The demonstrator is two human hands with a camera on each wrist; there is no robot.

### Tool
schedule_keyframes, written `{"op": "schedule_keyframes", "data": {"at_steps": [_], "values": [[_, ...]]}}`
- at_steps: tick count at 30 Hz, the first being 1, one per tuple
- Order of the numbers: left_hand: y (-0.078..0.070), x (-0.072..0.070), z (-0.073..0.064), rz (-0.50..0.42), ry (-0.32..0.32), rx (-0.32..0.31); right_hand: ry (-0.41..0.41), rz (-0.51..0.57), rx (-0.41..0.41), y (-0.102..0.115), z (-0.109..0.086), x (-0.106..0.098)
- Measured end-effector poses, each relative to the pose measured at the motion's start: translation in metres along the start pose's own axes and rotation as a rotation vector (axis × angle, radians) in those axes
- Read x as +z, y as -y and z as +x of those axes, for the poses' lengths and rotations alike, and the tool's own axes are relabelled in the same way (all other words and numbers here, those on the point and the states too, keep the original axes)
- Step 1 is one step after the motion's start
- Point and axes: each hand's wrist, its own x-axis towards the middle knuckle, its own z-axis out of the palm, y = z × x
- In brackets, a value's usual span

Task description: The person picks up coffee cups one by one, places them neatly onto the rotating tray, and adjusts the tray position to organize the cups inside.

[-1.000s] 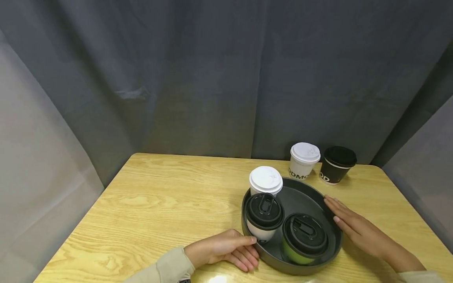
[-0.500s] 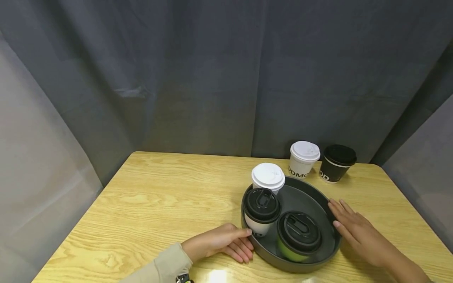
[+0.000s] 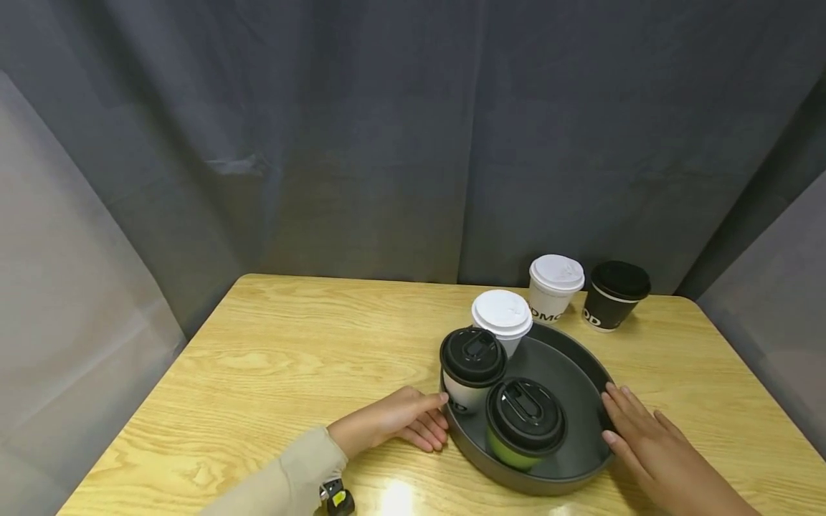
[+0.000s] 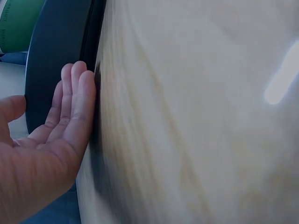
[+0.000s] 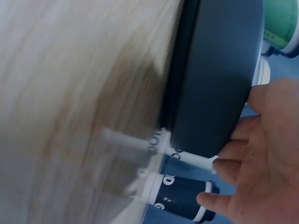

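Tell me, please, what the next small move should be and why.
Probably turn the round tray slightly further clockwise, slowly: the left hand and the right hand lie against its opposite sides, and over the last second the green cup inside has swung leftward while the white-lidded cup inside swung rightward.

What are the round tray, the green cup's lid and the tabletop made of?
Round tray: dark grey and matte with soft highlights, so perhaps plastic or coated metal; the look leaves it open.
Lid on the green cup: glossy black, with crisp reflections and a moulded raised shape, likely plastic.
Tabletop: yellowish grain and a bright glare spot suggest varnished wood or wood-look laminate.
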Motion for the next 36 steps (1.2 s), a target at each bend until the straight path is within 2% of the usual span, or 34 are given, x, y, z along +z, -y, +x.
{"op": "schedule_keyframes", "data": {"at_steps": [6, 14, 19, 21, 24, 30, 36], "values": [[-0.003, -0.006, 0.005, 0.017, -0.065, 0.004, -0.016, -0.031, 0.008, 0.01, -0.008, 0.005], [-0.007, -0.01, 0.006, 0.041, -0.098, 0.006, -0.01, -0.062, 0.011, 0.02, -0.012, 0.009], [-0.007, -0.002, 0.0, 0.04, -0.106, -0.001, -0.09, -0.097, -0.043, 0.017, -0.008, 0.0], [-0.006, 0.004, -0.004, 0.035, -0.085, -0.003, -0.14, -0.116, -0.078, 0.01, -0.003, -0.006], [-0.002, 0.017, -0.01, 0.029, -0.015, -0.001, -0.167, -0.096, -0.122, -0.003, 0.008, -0.016], [0.006, 0.042, -0.017, -0.012, 0.134, -0.038, -0.092, 0.022, -0.174, -0.024, 0.029, -0.025], [0.006, 0.052, -0.016, -0.062, 0.189, -0.056, -0.067, -0.023, -0.21, -0.033, 0.04, -0.019]]}}
